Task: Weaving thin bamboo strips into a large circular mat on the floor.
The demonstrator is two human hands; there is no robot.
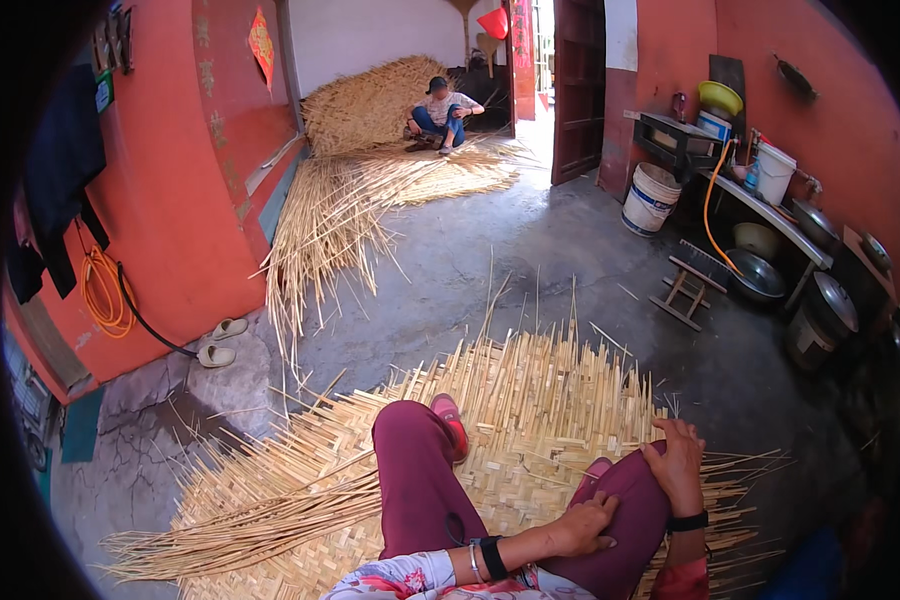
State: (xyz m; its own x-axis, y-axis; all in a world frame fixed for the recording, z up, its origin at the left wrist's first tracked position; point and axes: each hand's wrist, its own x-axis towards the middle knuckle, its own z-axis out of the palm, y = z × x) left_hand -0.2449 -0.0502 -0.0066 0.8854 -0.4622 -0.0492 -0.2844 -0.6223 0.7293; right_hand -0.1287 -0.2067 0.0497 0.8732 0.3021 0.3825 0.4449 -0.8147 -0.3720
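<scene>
My left hand (582,526) lies across my right thigh, its thumb apart from the fingers and nothing visible in it. My right hand (678,466) rests over my right knee with the fingers spread, also holding nothing. Beneath my legs spreads a woven bamboo mat (500,480), laid in a herringbone pattern, with loose strip ends sticking out at its far edge. A bundle of long, thin bamboo strips (260,525) lies over the mat's left part. My feet, in pinkish-red shoes, stand on the weave.
Far off, another person (442,115) sits low beside a second bamboo mat (370,100) and a heap of strips (320,220). A small wooden stool (688,290), a white bucket (652,200) and lidded pots stand at the right. Pale slippers (220,345) lie by the left wall.
</scene>
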